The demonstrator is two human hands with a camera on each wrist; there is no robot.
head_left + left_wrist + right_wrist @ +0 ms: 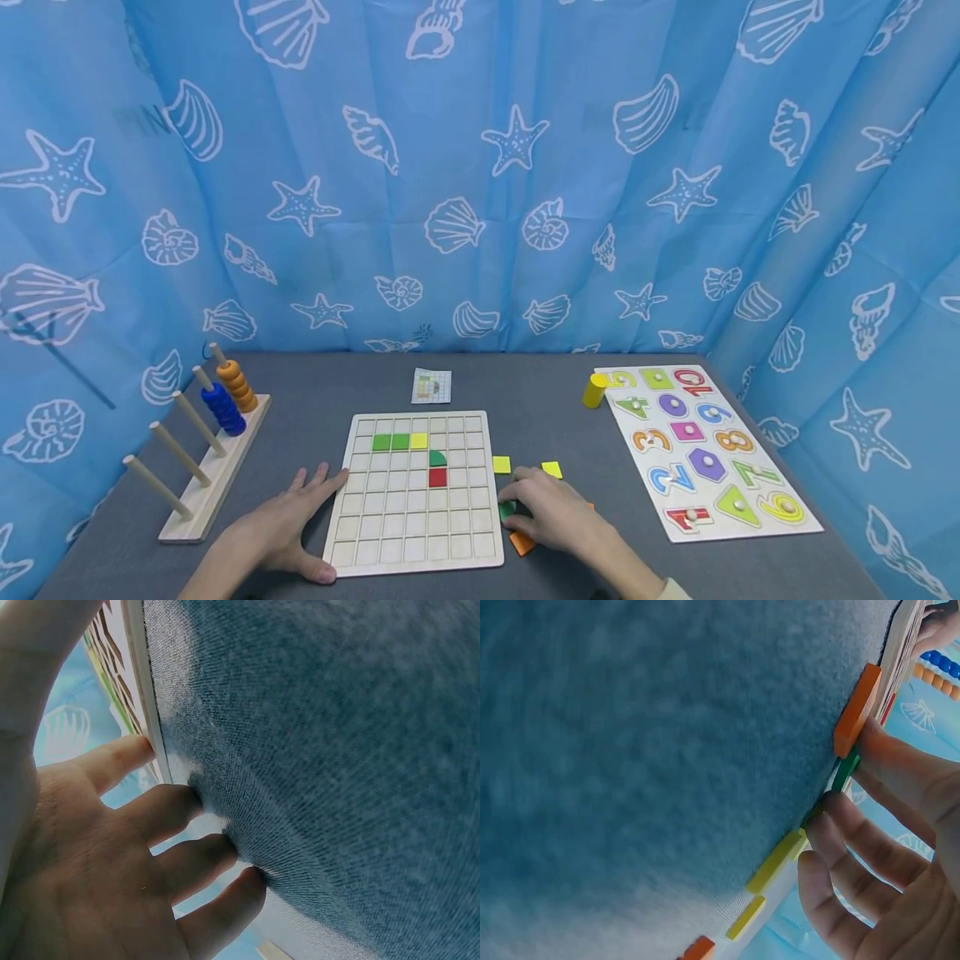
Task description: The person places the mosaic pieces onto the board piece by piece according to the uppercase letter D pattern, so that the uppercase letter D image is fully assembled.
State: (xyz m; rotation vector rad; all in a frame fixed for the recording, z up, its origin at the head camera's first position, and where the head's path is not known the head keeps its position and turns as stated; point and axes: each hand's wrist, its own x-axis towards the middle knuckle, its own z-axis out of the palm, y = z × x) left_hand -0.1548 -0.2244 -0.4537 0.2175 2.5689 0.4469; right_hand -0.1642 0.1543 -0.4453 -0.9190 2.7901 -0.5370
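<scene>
A wooden grid board (382, 527) lies in the middle of the table. Two green squares (392, 442), a yellow square (419, 441), a green quarter-round piece (437, 458) and a red square (437, 477) sit in its cells. Spread along the board's left edge, my left hand (281, 525) touches it with index finger and thumb. Just right of the board, my right hand (558, 510) pinches a green piece (845, 771) between thumb and fingers; its shape is partly hidden. Beside the thumb lies an orange tile (522, 543).
Yellow tiles (501, 464) lie above the right hand, which partly covers another orange tile (591, 505). A patterned card (431, 387) lies behind the board. At left stands a peg rack (217, 475) with blue and orange beads; at right, a yellow cylinder (594, 392) and a number puzzle (720, 500).
</scene>
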